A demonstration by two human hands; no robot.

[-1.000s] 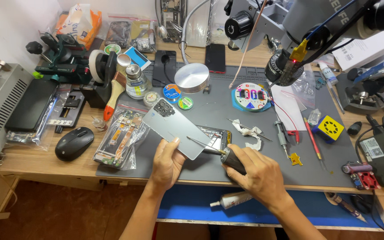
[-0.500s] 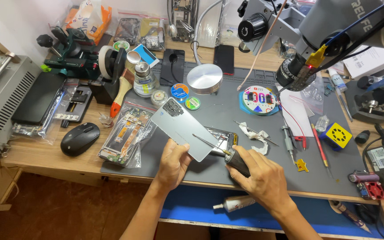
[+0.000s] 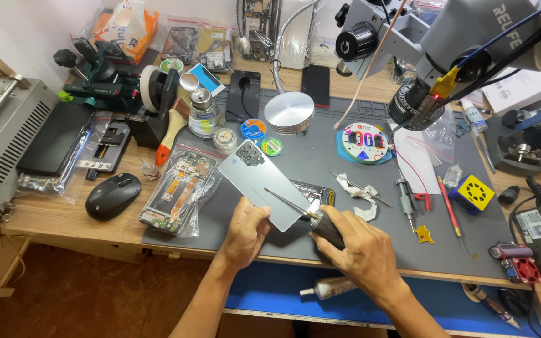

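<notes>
Hands work at a grey mat (image 3: 345,206): left hand (image 3: 247,233) pinches a silver phone (image 3: 264,184), right hand (image 3: 358,250) grips a screwdriver (image 3: 308,216). Clear bag (image 3: 180,194) lies left of the phone; round colourful disc (image 3: 362,143) sits behind.

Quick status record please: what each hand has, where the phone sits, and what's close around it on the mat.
left hand: grips the lower edge of the silver phone, back side with camera cluster facing up, tilted above the mat
right hand: holds a black-handled screwdriver, thin shaft lying across the phone back, tip pointing up-left
surface: grey work mat on a wooden bench
left of phone: clear bag of phone parts, black mouse
right of phone: crumpled white tissue, tweezers, yellow cube
behind: round metal disc
</notes>
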